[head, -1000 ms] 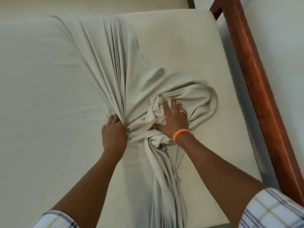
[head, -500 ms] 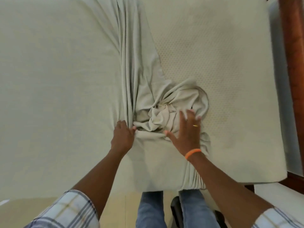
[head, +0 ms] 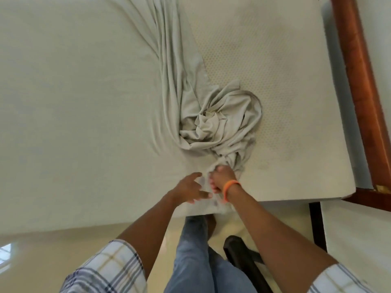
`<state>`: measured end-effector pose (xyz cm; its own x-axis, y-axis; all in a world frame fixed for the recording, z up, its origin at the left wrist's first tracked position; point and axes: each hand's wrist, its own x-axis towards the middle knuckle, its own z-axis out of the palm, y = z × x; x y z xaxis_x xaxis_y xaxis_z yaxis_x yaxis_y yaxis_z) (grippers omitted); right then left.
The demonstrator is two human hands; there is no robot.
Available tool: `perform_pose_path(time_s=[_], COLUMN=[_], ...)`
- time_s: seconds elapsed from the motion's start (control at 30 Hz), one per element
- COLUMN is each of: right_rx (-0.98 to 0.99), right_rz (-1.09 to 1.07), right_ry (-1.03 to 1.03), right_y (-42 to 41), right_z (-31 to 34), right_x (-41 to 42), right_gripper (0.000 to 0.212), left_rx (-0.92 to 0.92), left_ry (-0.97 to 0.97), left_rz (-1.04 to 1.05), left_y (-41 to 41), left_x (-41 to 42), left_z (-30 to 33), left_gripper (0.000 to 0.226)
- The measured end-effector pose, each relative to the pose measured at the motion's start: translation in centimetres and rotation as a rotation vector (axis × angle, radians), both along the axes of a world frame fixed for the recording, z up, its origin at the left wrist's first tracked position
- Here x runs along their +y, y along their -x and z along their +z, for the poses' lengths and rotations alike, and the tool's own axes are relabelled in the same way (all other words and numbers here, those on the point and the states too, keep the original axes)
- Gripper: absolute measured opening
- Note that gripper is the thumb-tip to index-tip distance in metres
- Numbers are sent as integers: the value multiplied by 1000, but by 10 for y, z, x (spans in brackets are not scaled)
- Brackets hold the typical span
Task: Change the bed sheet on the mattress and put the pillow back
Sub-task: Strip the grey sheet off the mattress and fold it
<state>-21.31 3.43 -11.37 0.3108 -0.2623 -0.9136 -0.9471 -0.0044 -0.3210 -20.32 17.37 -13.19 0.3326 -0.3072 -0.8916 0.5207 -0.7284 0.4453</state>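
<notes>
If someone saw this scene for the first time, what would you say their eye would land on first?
Most likely the bunched sheet, twisted into a knot of folds near the middle of the bed, with the bare dotted mattress exposed to its right. Next, the right hand, wearing an orange wristband, gripping the sheet near the mattress's near edge, with the left hand spread open beside it.

Wooden bed frame, glossy floor

Sheet: bunched in a twist on the bare mattress
Right hand: clenched on the sheet's tail
Left hand: fingers spread — apparently just touching cloth
</notes>
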Motion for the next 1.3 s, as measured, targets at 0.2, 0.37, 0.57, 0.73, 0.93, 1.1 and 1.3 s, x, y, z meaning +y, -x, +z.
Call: perform_pose_path(time_s=[0.2,0.37,0.57,0.73,0.93,1.1,1.3], right_rx=[-299,-434,-468,-396,-325,-360,-356], right_rz=[-207,-20,100,234,313,469,744], right_ry=[-280,-269,-40,76,8,-2,61], right_y=[-37,-75,-104,-94,-86,-97,-115], right_z=[85,122,120,93,86,74,47], right_x=[80,143,245,357,519,640,762], right_gripper=[26,17,22,15,9,13,23], left_rx=[-217,-898,-493,-319,-179,-188,-214], left_ry=[-162,-494,218,77,-74,-141,-236], left_rz=[592,657,500,608,999,1079,1303], left_y=[-2,-144,-128,-42,19,18,-3], left_x=[55,200,266,352,534,641,745], left_z=[43,120,159,107,81,76,65], left_gripper=[8,21,85,39,14,14,11])
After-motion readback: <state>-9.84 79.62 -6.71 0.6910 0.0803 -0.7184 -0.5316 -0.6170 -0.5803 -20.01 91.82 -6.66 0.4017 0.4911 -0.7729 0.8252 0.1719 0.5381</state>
